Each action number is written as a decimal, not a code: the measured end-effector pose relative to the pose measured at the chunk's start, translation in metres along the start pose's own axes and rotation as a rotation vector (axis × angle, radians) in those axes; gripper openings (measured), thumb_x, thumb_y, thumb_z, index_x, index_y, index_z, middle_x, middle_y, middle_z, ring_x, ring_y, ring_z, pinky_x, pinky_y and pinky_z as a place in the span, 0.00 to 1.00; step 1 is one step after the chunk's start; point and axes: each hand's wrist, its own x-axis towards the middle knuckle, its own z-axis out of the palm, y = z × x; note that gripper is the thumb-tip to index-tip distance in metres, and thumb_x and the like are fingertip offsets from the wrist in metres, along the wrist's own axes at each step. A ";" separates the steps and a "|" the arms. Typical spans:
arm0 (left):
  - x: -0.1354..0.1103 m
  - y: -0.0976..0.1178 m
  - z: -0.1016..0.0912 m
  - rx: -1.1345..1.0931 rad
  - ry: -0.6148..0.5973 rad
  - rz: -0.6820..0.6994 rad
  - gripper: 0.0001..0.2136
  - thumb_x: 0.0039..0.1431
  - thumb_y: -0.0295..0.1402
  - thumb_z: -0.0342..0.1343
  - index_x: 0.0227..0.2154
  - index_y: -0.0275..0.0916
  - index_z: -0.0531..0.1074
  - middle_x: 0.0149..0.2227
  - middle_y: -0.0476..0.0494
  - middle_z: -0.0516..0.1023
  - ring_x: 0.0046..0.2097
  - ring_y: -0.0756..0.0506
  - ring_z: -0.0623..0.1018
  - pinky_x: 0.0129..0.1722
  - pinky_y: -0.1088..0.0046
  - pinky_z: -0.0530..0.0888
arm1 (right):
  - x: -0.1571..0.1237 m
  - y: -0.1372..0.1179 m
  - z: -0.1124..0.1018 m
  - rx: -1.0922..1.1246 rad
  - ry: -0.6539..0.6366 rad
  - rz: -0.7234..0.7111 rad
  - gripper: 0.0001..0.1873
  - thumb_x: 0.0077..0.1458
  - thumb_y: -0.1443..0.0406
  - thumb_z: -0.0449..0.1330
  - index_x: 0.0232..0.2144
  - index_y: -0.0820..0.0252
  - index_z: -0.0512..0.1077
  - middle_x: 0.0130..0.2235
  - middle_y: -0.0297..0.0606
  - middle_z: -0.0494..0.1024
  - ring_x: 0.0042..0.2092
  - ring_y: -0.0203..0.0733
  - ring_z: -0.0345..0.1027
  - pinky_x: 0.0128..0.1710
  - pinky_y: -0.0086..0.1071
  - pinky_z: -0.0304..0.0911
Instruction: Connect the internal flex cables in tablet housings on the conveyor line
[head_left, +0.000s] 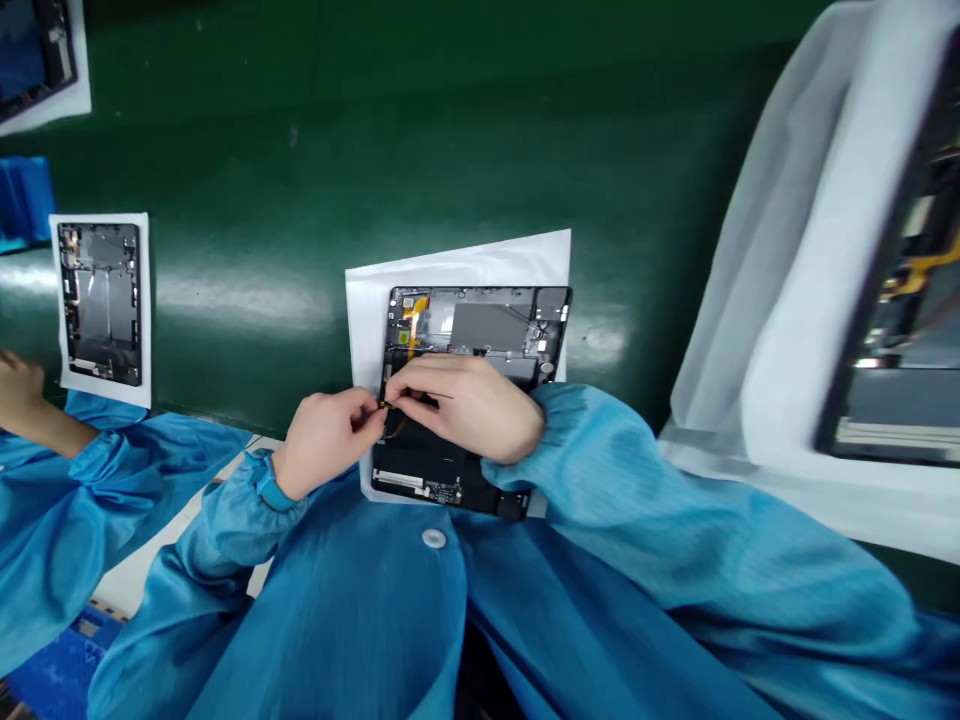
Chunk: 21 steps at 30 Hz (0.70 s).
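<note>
An opened tablet point(480, 330) with its back cover off lies on a white sheet point(457, 265) on the green belt, straight ahead of me. My left hand point(326, 440) is closed in a pinch at the tablet's left edge, on a small gold-coloured part point(384, 405). My right hand point(469, 405) lies over the tablet's middle with its fingers pressed together at the same spot. Both hands meet over the dark lower half of the tablet. An orange flex cable point(412, 315) shows near the tablet's upper left corner.
A second opened tablet point(101, 300) on a white sheet lies to the left on the green belt point(450, 120). Another person's hand point(19, 385) and blue sleeve reach in at the far left. A large tablet on white foam point(787, 330) fills the right side.
</note>
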 end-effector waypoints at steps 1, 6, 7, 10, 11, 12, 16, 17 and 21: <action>0.002 0.000 0.000 0.012 -0.024 0.003 0.08 0.61 0.33 0.53 0.27 0.40 0.72 0.20 0.54 0.70 0.22 0.52 0.67 0.26 0.75 0.61 | 0.001 0.000 0.001 -0.023 -0.009 -0.009 0.09 0.61 0.70 0.55 0.33 0.56 0.75 0.35 0.36 0.80 0.37 0.39 0.73 0.40 0.32 0.66; 0.007 0.002 -0.004 -0.033 -0.068 0.019 0.09 0.60 0.32 0.52 0.24 0.40 0.69 0.19 0.55 0.66 0.21 0.52 0.63 0.26 0.75 0.57 | 0.004 0.002 0.004 -0.062 -0.054 -0.057 0.09 0.62 0.70 0.55 0.35 0.57 0.75 0.37 0.37 0.80 0.41 0.41 0.72 0.42 0.34 0.65; 0.008 0.003 -0.005 -0.055 -0.078 0.019 0.10 0.60 0.32 0.52 0.24 0.40 0.68 0.19 0.56 0.65 0.22 0.52 0.63 0.26 0.75 0.57 | 0.005 0.003 0.003 -0.064 -0.057 -0.063 0.09 0.63 0.70 0.54 0.35 0.57 0.75 0.37 0.37 0.80 0.40 0.41 0.71 0.42 0.34 0.64; 0.011 0.003 -0.007 -0.117 -0.095 -0.002 0.10 0.60 0.32 0.53 0.22 0.39 0.67 0.19 0.55 0.66 0.23 0.52 0.63 0.25 0.76 0.59 | 0.005 0.003 0.002 -0.081 -0.060 -0.073 0.10 0.63 0.71 0.54 0.35 0.56 0.75 0.37 0.37 0.79 0.40 0.41 0.71 0.41 0.33 0.64; 0.013 0.003 -0.007 -0.135 -0.099 -0.016 0.10 0.59 0.32 0.53 0.22 0.39 0.66 0.19 0.55 0.67 0.23 0.52 0.64 0.26 0.76 0.59 | 0.005 0.003 0.002 -0.089 -0.056 -0.075 0.10 0.63 0.70 0.54 0.35 0.56 0.75 0.37 0.37 0.79 0.40 0.41 0.70 0.41 0.33 0.63; 0.014 0.003 -0.007 -0.150 -0.103 -0.030 0.11 0.58 0.32 0.53 0.21 0.39 0.66 0.19 0.54 0.67 0.23 0.52 0.65 0.26 0.76 0.60 | 0.005 0.003 0.002 -0.101 -0.048 -0.079 0.10 0.63 0.70 0.53 0.35 0.57 0.75 0.37 0.37 0.79 0.40 0.41 0.70 0.40 0.33 0.63; 0.018 0.007 -0.007 -0.162 -0.108 -0.075 0.10 0.55 0.29 0.53 0.19 0.39 0.64 0.18 0.54 0.69 0.23 0.52 0.68 0.25 0.77 0.63 | 0.007 0.004 -0.001 -0.218 0.037 -0.078 0.12 0.65 0.68 0.52 0.35 0.57 0.76 0.37 0.39 0.80 0.39 0.43 0.69 0.40 0.35 0.64; 0.019 0.009 -0.007 -0.151 -0.104 -0.081 0.10 0.54 0.29 0.53 0.18 0.39 0.64 0.18 0.54 0.69 0.23 0.52 0.68 0.25 0.77 0.63 | 0.008 0.004 -0.001 -0.255 0.061 -0.070 0.13 0.66 0.68 0.52 0.36 0.57 0.76 0.37 0.39 0.80 0.39 0.43 0.69 0.41 0.36 0.64; 0.022 0.013 -0.011 -0.121 -0.124 -0.074 0.09 0.52 0.28 0.53 0.18 0.39 0.64 0.17 0.54 0.69 0.21 0.52 0.67 0.25 0.76 0.63 | 0.011 0.006 -0.003 -0.326 0.095 -0.046 0.13 0.66 0.66 0.52 0.37 0.57 0.77 0.37 0.40 0.80 0.39 0.44 0.69 0.40 0.37 0.63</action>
